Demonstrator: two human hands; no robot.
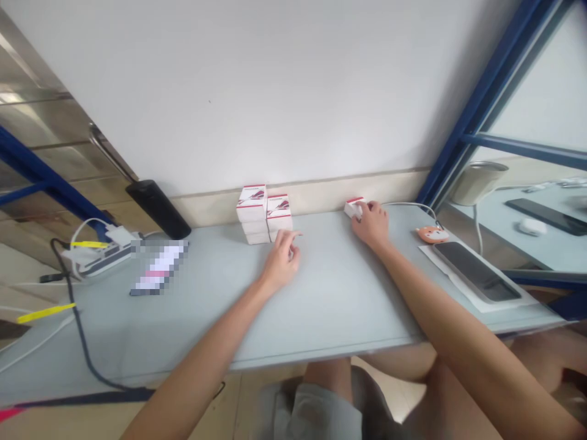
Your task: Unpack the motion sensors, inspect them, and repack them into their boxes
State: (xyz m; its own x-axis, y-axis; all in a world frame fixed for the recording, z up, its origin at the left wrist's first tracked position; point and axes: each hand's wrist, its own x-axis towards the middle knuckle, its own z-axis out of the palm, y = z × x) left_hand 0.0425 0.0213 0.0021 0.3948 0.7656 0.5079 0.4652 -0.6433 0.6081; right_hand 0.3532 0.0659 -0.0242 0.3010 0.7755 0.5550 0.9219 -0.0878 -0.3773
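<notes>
My right hand [371,225] has its fingers over a small white box [352,206] with a red edge, near the wall on the right half of the table. The fingers hide much of that box. My left hand [280,263] is over the table with loosely bent fingers, thumb and forefinger apart, and no held object shows between them. Just behind it stands a stack of similar white boxes [254,214] with red edges and dark print on top, in two columns, the left one taller. The left fingers overlap the stack's front corner in view; whether they touch it I cannot tell.
At left, a phone-like item with a blurred-out screen [160,269] lies near a black cylinder [158,209] and a power strip [107,256] with cables. At right lie an orange-and-white trinket [431,234] and a dark phone [477,272] on white paper. A blue-framed glass panel bounds the right side.
</notes>
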